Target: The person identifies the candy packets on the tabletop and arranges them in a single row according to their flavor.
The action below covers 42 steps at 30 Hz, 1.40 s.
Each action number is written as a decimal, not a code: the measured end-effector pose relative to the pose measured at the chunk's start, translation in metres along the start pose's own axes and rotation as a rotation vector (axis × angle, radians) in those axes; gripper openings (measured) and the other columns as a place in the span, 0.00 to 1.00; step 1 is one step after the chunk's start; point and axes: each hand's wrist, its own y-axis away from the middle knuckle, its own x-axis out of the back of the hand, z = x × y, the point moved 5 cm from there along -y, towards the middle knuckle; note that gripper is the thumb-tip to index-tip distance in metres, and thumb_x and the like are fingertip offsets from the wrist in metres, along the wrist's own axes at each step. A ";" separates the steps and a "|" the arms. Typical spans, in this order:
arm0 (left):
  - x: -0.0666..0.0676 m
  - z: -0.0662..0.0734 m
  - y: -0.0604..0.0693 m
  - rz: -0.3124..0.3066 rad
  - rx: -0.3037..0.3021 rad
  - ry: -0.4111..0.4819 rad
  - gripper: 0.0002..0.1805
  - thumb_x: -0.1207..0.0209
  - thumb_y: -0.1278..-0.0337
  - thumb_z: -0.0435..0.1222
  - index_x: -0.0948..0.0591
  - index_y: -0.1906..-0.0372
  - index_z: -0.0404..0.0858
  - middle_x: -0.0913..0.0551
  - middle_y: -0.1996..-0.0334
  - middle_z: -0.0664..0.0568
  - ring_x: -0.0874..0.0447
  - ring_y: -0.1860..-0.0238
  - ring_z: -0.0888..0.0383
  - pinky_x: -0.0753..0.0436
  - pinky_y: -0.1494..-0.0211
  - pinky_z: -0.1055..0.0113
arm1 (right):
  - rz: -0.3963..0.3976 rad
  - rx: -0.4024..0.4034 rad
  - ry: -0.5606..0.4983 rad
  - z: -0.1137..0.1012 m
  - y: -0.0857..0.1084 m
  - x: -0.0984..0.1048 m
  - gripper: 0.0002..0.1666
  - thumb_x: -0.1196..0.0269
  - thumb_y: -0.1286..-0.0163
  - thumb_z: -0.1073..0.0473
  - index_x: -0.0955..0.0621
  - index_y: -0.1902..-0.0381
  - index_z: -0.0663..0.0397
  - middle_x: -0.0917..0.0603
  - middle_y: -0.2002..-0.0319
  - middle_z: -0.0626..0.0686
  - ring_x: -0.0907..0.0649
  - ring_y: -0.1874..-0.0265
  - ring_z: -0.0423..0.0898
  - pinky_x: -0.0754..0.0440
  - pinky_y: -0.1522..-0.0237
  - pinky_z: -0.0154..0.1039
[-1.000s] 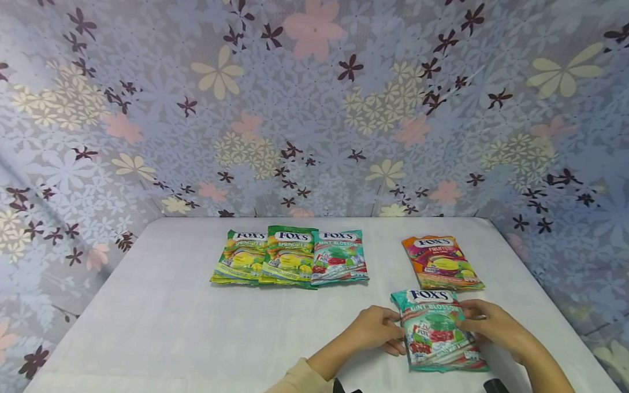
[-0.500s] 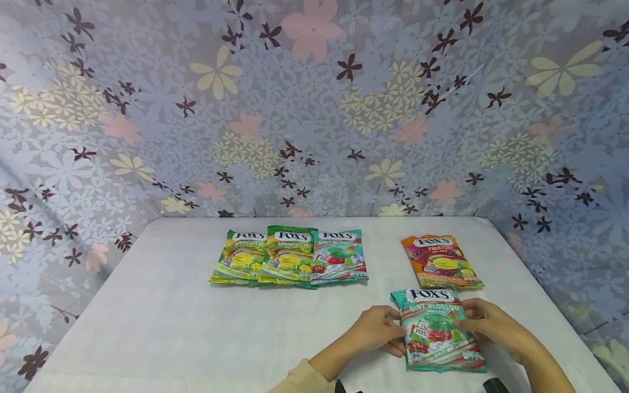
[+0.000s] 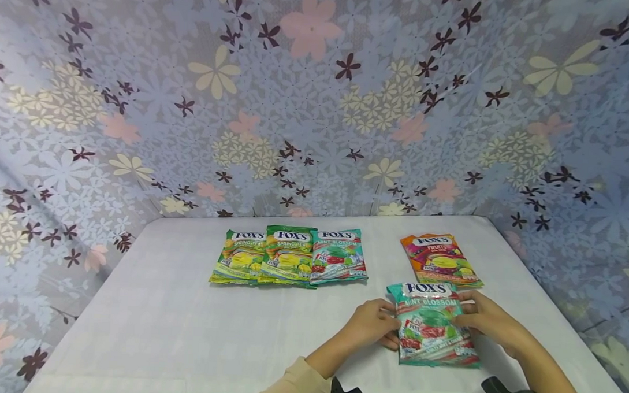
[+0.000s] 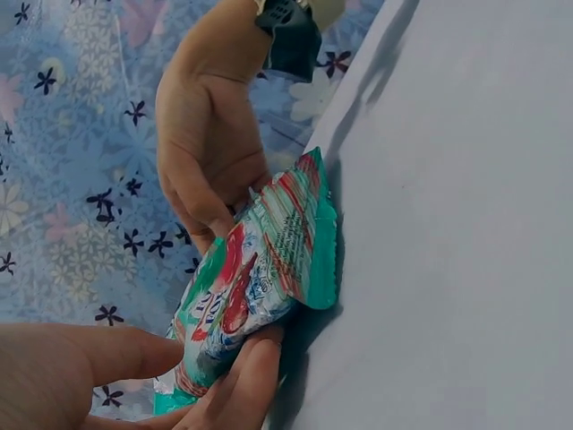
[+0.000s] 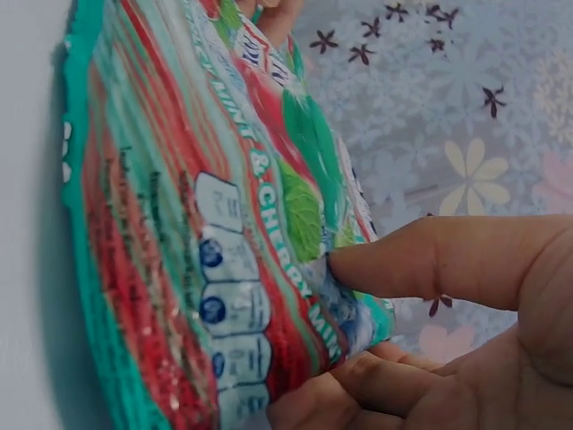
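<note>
A teal Mint Blossom candy bag [image 3: 435,325] is held between both hands at the front right of the table. My left hand [image 3: 369,325] pinches its left edge, the thumb on the face and the fingers beneath, as the left wrist view shows on the bag [image 4: 260,260]. On the opposite edge my right hand [image 3: 489,321] pinches it, with the thumb [image 5: 403,260] on the printed face and fingers curled under. Just behind it lies an orange Fruits candy bag [image 3: 442,259], very close to the held bag's top edge.
At the back left, two green Spring Tea candy bags [image 3: 239,257] and another Mint Blossom bag [image 3: 338,255] lie in an overlapping row. White cloth covers the table [image 3: 185,331]. A flowered curtain [image 3: 318,104] rises behind and along the sides.
Both hands have shifted the held candy bag slightly left and away from the front edge, and its lower end has swung left. The other bags have stayed in place.
</note>
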 end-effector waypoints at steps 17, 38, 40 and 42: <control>0.050 0.002 0.000 0.102 -0.084 0.010 0.11 0.43 0.36 0.32 0.22 0.51 0.32 0.16 0.76 0.48 0.16 0.82 0.52 0.16 0.76 0.61 | 0.060 0.159 -0.072 -0.037 -0.008 -0.027 0.45 0.36 0.34 0.59 0.47 0.32 0.77 0.37 0.37 0.79 0.27 0.43 0.66 0.20 0.54 0.46; 0.121 0.026 0.009 0.292 -0.187 -0.102 0.17 0.45 0.31 0.39 0.23 0.47 0.29 0.19 0.82 0.46 0.23 0.89 0.59 0.17 0.75 0.50 | 0.049 0.272 -0.172 -0.101 -0.035 -0.059 0.40 0.37 0.34 0.60 0.43 0.33 0.69 0.41 0.33 0.76 0.37 0.35 0.69 0.26 0.45 0.55; 0.124 0.028 0.010 0.300 -0.185 -0.108 0.19 0.44 0.31 0.40 0.23 0.46 0.29 0.19 0.82 0.47 0.23 0.89 0.60 0.17 0.75 0.49 | 0.053 0.275 -0.174 -0.105 -0.036 -0.060 0.40 0.36 0.34 0.60 0.43 0.32 0.69 0.40 0.33 0.76 0.36 0.35 0.69 0.26 0.44 0.55; 0.127 0.030 0.011 0.308 -0.184 -0.118 0.19 0.44 0.31 0.40 0.23 0.45 0.30 0.19 0.84 0.47 0.24 0.90 0.61 0.17 0.76 0.50 | 0.055 0.279 -0.179 -0.107 -0.037 -0.061 0.41 0.36 0.34 0.60 0.43 0.32 0.69 0.40 0.33 0.75 0.36 0.35 0.68 0.27 0.44 0.55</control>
